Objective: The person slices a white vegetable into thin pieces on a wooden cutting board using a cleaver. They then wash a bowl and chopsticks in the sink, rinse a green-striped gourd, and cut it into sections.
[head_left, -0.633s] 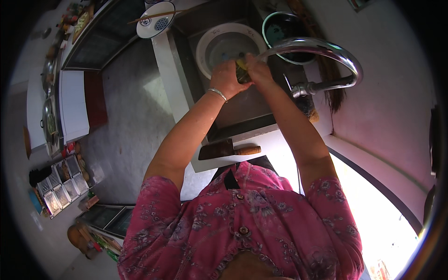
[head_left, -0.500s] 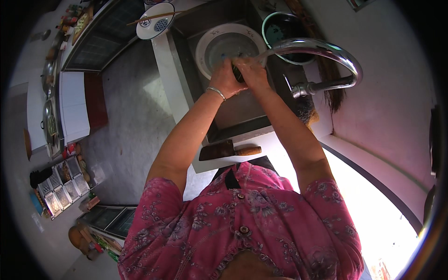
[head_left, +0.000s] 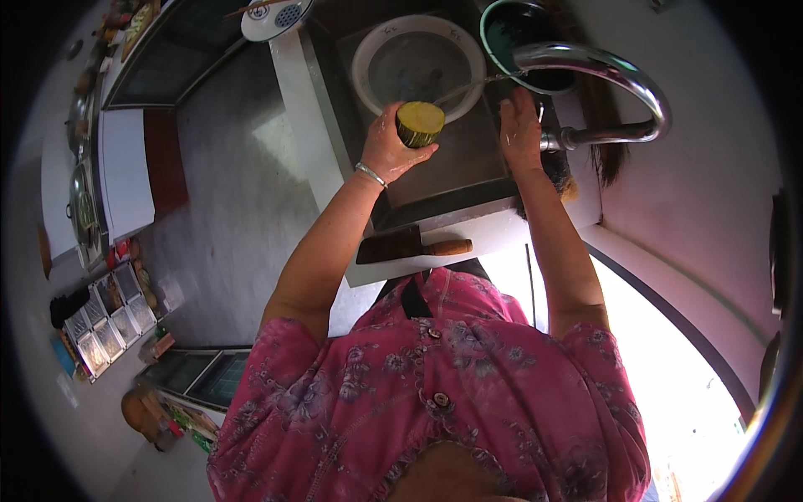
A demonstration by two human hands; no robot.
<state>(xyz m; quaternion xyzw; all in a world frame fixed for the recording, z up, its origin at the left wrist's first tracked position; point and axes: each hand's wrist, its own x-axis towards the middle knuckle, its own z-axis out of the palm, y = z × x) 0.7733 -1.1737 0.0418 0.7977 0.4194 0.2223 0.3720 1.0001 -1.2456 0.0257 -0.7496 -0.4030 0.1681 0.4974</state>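
Observation:
In my left hand (head_left: 393, 149) is a cut piece of squash (head_left: 420, 121) with a dark green striped rind, its flat yellow face turned up. My fingers wrap round its side, above the sink and just below the rim of a white enamel basin (head_left: 361, 90). My right hand (head_left: 520, 132) is at the tap's lever (head_left: 542, 110), its fingers stretched out and apart; I cannot tell whether it touches the lever. A thin stream of water runs from the chrome tap (head_left: 657, 92) into the basin, which holds water.
A cleaver (head_left: 391, 245) with a wooden handle lies on the near counter edge. Beyond the tap stands a dark bucket (head_left: 493, 60) with a pale green rim. A white enamel strainer plate (head_left: 266, 25) with chopsticks rests at the far left. The metal sink (head_left: 443, 180) surrounds the basin.
My hands have parted. The right one has gone from the squash over to the tap, while the left has lifted the squash out from above the basin toward me. The view has shifted slightly.

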